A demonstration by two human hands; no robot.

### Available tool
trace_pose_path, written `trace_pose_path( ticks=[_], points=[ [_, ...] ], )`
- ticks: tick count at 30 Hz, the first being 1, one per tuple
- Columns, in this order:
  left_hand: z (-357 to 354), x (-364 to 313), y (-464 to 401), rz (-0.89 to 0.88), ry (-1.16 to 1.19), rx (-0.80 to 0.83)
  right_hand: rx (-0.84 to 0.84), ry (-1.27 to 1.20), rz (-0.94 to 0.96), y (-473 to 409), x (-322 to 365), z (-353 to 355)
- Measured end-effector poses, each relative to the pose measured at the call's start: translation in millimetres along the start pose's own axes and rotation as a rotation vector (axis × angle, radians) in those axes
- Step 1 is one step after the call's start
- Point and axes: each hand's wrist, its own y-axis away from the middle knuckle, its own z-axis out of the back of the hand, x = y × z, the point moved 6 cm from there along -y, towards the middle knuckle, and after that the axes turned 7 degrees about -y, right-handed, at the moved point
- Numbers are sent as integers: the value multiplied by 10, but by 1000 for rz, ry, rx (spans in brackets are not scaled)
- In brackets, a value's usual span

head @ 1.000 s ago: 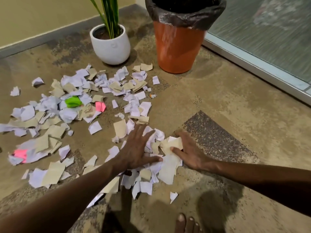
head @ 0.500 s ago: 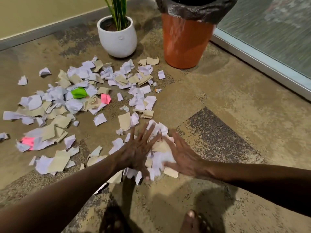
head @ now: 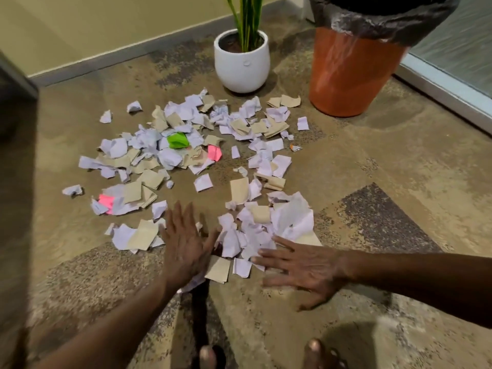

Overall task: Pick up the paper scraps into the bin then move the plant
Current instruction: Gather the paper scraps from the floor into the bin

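Paper scraps (head: pixel 186 155) | nearly all lay mid-floor, none visibly binned | left hand (head: pixel 183 243), right hand (head: pixel 303 267) flat, unclenched, grasping nothing | bin (head: pixel 351 73), plant (head: pixel 243 57) unmoved at floor's far edge

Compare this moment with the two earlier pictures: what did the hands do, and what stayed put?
Both hands had closed inward around the near paper pile; now the left hand and right hand are spread flat and further apart, nothing in either grip. The scattered scraps, white plant pot and orange bin stayed put.
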Motion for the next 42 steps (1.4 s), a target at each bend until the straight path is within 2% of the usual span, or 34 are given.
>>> trace_pose_path(
  ticks=[2,4,6,8,11,13,15,16,19,21,23,25,27,29,32,34,36,39,42],
  points=[
    [-52,186,220,227,74,-3,37,20,25,42,-88,-122],
    [-110,269,359,400,112,12,-13,49,-42,56,-314,-53],
    [-150,297,396,494,149,6,-89,106,-173,13,-575,127],
    [-140,333,389,556,170,-62,-160,174,-222,-113,-677,283],
    [-78,434,414,708,198,-193,-205,151,-71,-433,-423,312],
    [-81,449,468,866,319,-267,-206,92,100,-639,-141,229],
    [-139,346,471,989,472,-287,-141,81,234,-815,64,112],
    [-157,244,429,992,534,-285,-96,93,242,-879,94,77],
    [-160,-164,155,766,738,-309,-22,170,71,-928,-171,159],
    [-138,-446,-5,629,909,-275,-69,135,-22,-838,-425,371],
    [-62,-604,-113,565,951,-274,-120,148,-61,-680,-627,577],
    [54,-639,-212,442,829,-335,-185,160,-175,-501,-791,761],
    [107,-581,-288,314,634,-291,-302,90,-440,-271,-996,931],
    [55,-502,-335,199,436,-149,-372,-31,-746,15,-1221,994],
    [-96,-533,-358,11,280,130,-207,-223,-1026,274,-1427,833],
    [-137,-622,-429,-108,203,261,-24,-345,-1078,283,-1429,672],
    [-143,-744,-512,-201,90,368,57,-364,-1037,178,-1369,564],
    [-137,-955,-562,-303,-30,423,25,-304,-964,-56,-1242,505],
    [-143,-1082,-517,-351,-21,332,-59,-270,-937,-225,-1109,489]
  ],
)
